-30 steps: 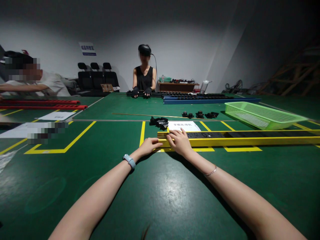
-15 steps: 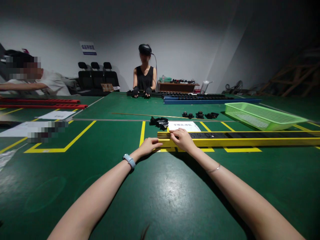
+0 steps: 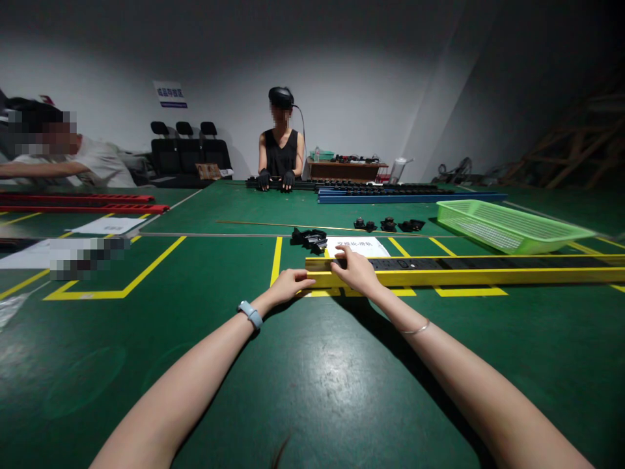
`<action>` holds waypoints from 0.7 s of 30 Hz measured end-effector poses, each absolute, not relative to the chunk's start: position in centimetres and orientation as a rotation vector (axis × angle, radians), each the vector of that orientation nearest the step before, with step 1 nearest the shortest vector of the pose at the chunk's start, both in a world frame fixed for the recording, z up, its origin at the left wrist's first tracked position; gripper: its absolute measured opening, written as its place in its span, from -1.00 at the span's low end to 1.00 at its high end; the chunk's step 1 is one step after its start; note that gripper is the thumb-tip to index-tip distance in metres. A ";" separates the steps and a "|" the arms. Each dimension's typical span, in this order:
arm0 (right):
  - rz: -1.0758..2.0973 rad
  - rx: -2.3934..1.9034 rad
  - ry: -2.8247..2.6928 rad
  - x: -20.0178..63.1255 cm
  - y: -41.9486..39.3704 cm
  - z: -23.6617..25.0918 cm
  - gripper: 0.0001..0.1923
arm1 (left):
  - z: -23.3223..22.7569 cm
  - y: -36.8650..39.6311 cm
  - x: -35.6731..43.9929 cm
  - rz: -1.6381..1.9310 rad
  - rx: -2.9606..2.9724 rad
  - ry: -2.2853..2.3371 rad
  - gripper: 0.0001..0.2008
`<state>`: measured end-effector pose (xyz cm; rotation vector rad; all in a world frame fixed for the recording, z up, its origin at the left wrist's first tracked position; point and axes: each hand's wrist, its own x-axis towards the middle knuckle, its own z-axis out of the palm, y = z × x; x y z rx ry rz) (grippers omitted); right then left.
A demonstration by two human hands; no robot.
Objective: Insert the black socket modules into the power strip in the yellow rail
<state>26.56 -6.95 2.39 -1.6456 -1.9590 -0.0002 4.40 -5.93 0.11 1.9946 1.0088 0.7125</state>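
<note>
A long yellow rail [image 3: 463, 278] lies crosswise on the green table, with dark pieces [image 3: 439, 264] along its channel. My left hand [image 3: 291, 283] pinches the rail's left end, thumb and fingers closed on it. Just to the right, my right hand [image 3: 355, 270] rests over the channel, its thumb and fingers bent around a small black piece [image 3: 340, 263] inside the rail. The fingers partly cover that piece. Behind the rail's left end lies a cluster of black plastic parts [image 3: 308, 240], beside a white printed sheet [image 3: 359, 246].
A green basket [image 3: 512, 225] stands behind the rail on the right. Several black parts [image 3: 389, 225] and a thin rod [image 3: 254, 225] lie farther back. Blue rails [image 3: 415, 197] lie before a co-worker [image 3: 282, 153]; red rails [image 3: 83, 208] are near another person [image 3: 92, 159] at left.
My right hand's index finger has lifted slightly, and the fingers have opened a little around the black piece. My left hand stays on the rail's end. The view has shifted slightly.
</note>
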 end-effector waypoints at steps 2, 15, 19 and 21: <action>-0.042 -1.694 -1.985 26.5 -6.8 2.4 -0.58 | 0.1 -5.9 4.4 0.710 1.997 1.016 -0.61; -0.032 -1.766 -2.087 26.8 -6.5 2.9 -0.68 | 0.1 -5.9 4.4 0.704 2.002 1.025 -0.61; 0.019 -1.781 -2.081 27.1 -6.3 2.9 -0.65 | 0.0 -5.9 4.4 0.704 1.999 1.023 -0.61; 0.030 -1.779 -2.083 27.1 -6.3 2.9 -0.65 | 0.1 -5.9 4.5 0.703 1.993 1.028 -0.61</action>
